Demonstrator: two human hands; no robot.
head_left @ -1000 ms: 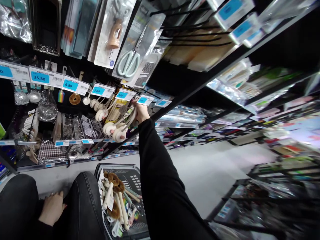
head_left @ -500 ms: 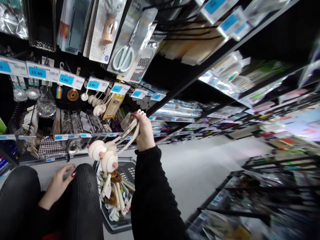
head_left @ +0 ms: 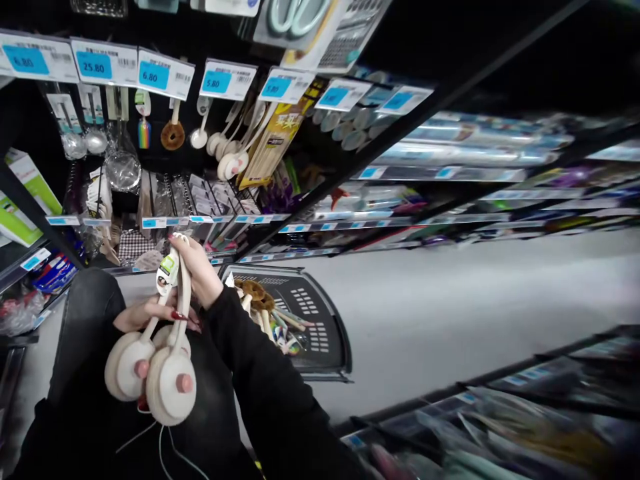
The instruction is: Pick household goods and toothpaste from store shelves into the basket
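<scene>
My right hand (head_left: 197,267) is closed around the upper ends of several long-handled cleaning brushes (head_left: 171,390). They have cream handles and thick round whitish heads with pink knobs, and hang head-down over my lap. A white and green label (head_left: 167,272) is on one handle. Lower down, my left hand (head_left: 143,313) is closed on the handles, its red-nailed thumb across them and part of its fingers hidden behind. To the right on the floor stands a dark basket (head_left: 320,327) with brown round-headed brushes (head_left: 255,292) and other light-handled items in it, partly covered by my right sleeve.
Shelving with price tags (head_left: 229,80) rises in front, hung with more round-headed brushes (head_left: 233,165), a strainer (head_left: 123,170) and packaged skewers (head_left: 275,137). Grey floor (head_left: 425,287) runs to the right. A lower rack of packaged goods (head_left: 500,427) stands at bottom right.
My right hand has brought the brushes left and down from over the basket to my lap. My left hand, earlier resting by my knee, now grips their handles. The view has shifted.
</scene>
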